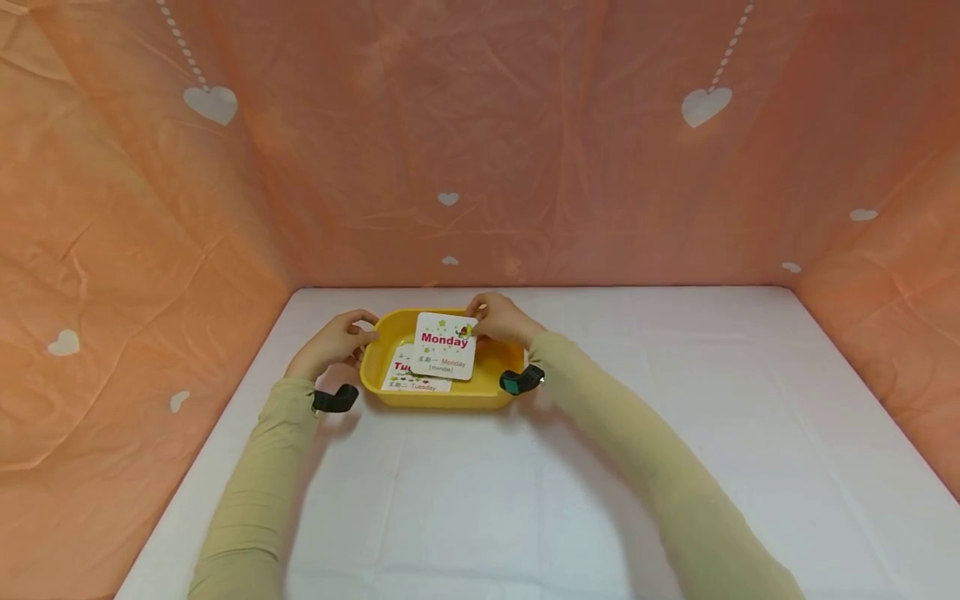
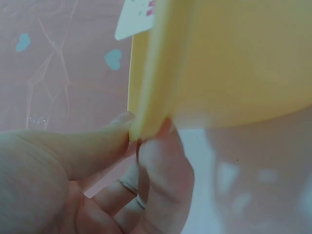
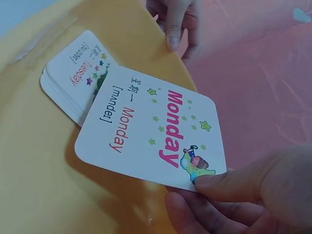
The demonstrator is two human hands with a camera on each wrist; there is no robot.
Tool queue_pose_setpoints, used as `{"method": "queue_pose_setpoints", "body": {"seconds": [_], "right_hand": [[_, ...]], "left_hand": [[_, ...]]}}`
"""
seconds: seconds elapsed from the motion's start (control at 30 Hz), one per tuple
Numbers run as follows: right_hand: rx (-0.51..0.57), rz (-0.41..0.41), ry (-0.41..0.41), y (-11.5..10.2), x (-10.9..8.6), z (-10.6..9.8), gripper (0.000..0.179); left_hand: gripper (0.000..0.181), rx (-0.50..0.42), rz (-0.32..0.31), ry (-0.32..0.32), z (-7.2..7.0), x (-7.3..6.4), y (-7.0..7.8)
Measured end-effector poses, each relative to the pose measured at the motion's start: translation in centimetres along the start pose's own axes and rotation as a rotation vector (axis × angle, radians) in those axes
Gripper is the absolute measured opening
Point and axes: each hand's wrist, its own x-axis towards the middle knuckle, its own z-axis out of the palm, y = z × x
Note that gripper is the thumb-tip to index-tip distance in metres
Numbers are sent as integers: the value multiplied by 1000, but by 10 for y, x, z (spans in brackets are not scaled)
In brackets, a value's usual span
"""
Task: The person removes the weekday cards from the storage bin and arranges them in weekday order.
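Note:
A yellow plastic basin (image 1: 438,401) stands on the white surface near the back. My left hand (image 1: 333,343) pinches its left rim between thumb and fingers, as the left wrist view shows. Between the thumb and fingers of my right hand (image 1: 504,319) is a white flashcard printed "Monday" (image 3: 151,129), held by one corner above the basin. Below it, inside the basin, lies a small stack of cards topped by a "Tuesday" card (image 3: 78,73). The Monday card partly covers that stack in the head view.
A white cloth-covered table (image 1: 465,500) spreads out in front of the basin. Orange-pink sheeting with white hearts (image 1: 517,150) encloses the back and both sides, close behind the basin. Dark wrist straps (image 1: 335,400) sit over both sleeves.

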Motion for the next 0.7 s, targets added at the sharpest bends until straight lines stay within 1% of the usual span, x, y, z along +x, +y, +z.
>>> {"method": "queue_pose_setpoints", "body": {"seconds": [0.2,0.37,0.5,0.6,0.7], "right_hand": [[58,-13,-5,0,-4,-14,23],[116,5,12,-2,-8,-30,27],[145,11,44,-4,-13,-47,29],[165,8,67,-4,-19,-62,31],[180,8,99,-4,-26,-78,33]], "left_hand": [[38,0,7,5,0,-1,1],[39,-43,27,-13,1,-2,0],[40,-58,39,-25,0,-2,-1],[39,-66,36,-26,0,0,-2],[39,-85,40,-39,0,1,-4]]}}
